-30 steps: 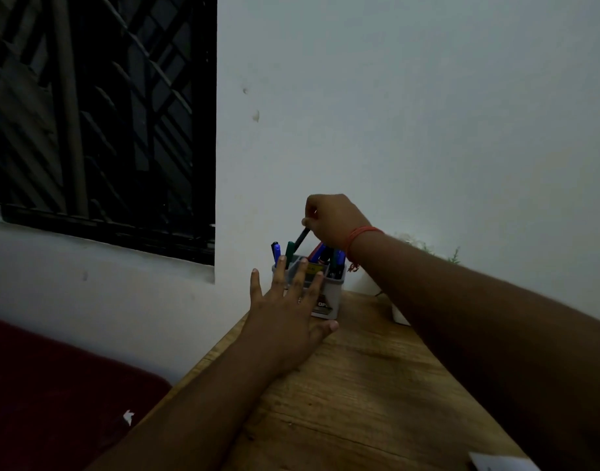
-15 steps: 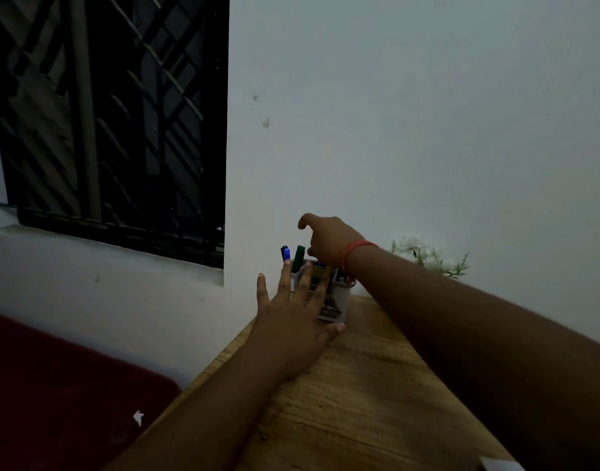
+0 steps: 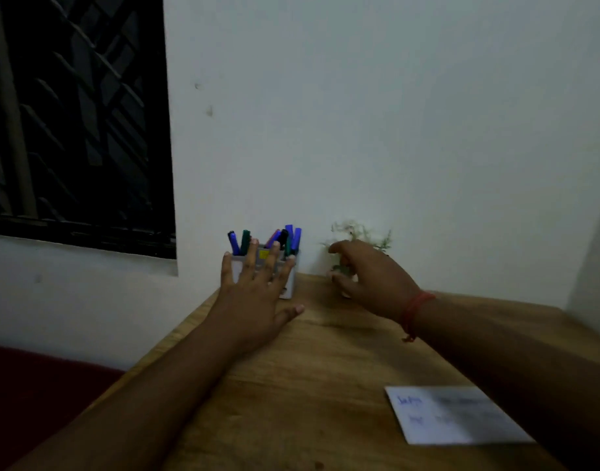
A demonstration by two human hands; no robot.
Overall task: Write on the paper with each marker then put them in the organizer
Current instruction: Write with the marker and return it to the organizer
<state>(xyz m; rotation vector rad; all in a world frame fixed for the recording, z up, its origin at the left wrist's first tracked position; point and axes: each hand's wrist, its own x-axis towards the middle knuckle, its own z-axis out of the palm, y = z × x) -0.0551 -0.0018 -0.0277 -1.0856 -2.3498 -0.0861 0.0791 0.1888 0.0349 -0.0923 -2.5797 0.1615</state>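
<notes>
Nearest, under the right forearm, the paper [image 3: 454, 416] lies flat on the tabletop [image 3: 291, 385], with faint blue writing on its left part; the rest is too blurred to read. No marker lies loose on the wood around it, as far as the view shows.

Further out, the left hand [image 3: 257, 294] rests with straight, spread fingers against the near wall of the organizer [image 3: 290, 283], the thumb on the wood beside it, steadying the box just as it did a second ago.

To the right of it, the right hand [image 3: 369, 277] has changed most. A second ago it was above the organizer pushing a dark marker down; now it has let go and swung away, its fingers loosely curled on nothing, in front of the small plant [image 3: 359, 234] by the wall.

Beyond the left fingertips, the markers [image 3: 285, 241] stand in the organizer, blue, green, black and reddish caps upward, some leaning.

That release suggests this marker is stored. With writing on the sheet and none left out, the task looks close to finished, though part of the tabletop is hidden by the arms.
</notes>
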